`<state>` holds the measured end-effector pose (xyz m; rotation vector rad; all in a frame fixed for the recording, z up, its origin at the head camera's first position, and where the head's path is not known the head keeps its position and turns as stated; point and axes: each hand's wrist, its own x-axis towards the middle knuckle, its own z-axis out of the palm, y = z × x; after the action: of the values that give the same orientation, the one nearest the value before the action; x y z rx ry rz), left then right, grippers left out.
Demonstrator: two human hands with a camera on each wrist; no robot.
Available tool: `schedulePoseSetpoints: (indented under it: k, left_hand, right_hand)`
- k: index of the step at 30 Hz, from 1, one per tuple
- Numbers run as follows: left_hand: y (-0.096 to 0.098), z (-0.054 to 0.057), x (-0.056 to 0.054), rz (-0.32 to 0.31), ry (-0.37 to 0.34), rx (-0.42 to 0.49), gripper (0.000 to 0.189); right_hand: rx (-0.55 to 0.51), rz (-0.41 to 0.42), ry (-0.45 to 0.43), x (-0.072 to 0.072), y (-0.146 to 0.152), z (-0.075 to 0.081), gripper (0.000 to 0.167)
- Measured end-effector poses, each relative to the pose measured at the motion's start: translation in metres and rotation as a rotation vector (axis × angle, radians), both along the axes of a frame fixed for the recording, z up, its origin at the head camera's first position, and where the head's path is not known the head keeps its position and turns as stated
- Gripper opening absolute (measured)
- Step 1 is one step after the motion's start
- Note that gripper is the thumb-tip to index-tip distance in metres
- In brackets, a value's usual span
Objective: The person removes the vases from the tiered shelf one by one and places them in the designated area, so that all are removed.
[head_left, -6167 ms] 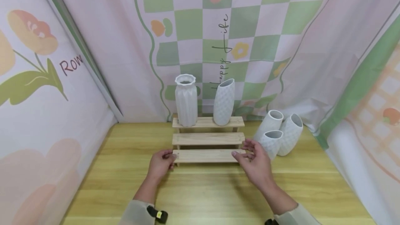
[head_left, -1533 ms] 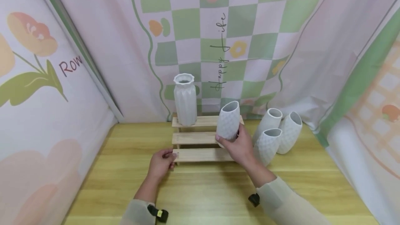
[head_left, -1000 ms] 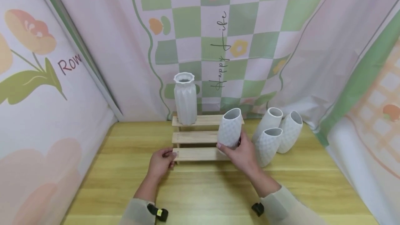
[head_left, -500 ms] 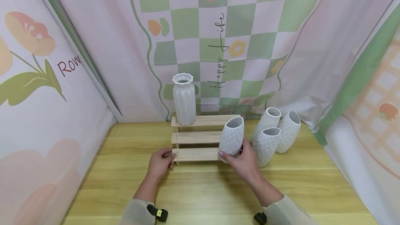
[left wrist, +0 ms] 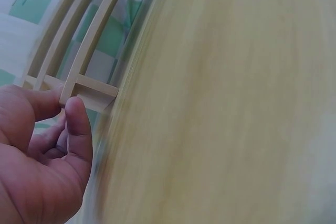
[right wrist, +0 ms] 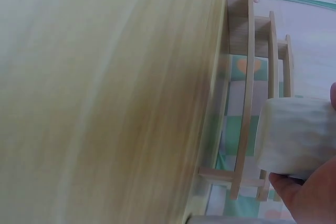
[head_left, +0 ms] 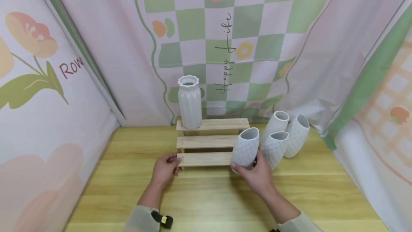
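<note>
Leftward, the left hand pinches the lowest tier's left edge on a pale wooden three-tiered rack. A white fluted vase stands at the top tier's left end, the board running on past it. Over the wood-grain tabletop, before the rack's right end, the right hand curls round a white diamond-textured vase, held raised. Close rightward, three white slant-mouthed vases narrow its room.

The held vase is patterned in white diamonds. The stand is coloured beige, the curtain checked green-and-white.
</note>
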<state>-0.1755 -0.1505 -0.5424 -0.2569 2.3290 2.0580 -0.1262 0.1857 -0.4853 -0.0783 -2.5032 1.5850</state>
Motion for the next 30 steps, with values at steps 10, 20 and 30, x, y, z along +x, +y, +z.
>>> schedulePoseSetpoints:
  k: [10, 20, 30]
  left_hand:
    - [0.001, 0.002, 0.0, 0.004, -0.007, -0.029, 0.038]
    - [0.0, 0.002, -0.001, 0.006, -0.018, -0.026, 0.037]
    - [-0.001, 0.001, -0.001, -0.002, -0.009, -0.023, 0.038]
  right_hand:
    - [0.015, -0.024, 0.039, 0.012, 0.011, -0.003, 0.086]
    - [0.032, -0.053, -0.002, 0.024, 0.02, -0.003, 0.088]
    - [0.03, -0.052, -0.021, 0.037, 0.029, -0.001, 0.088]
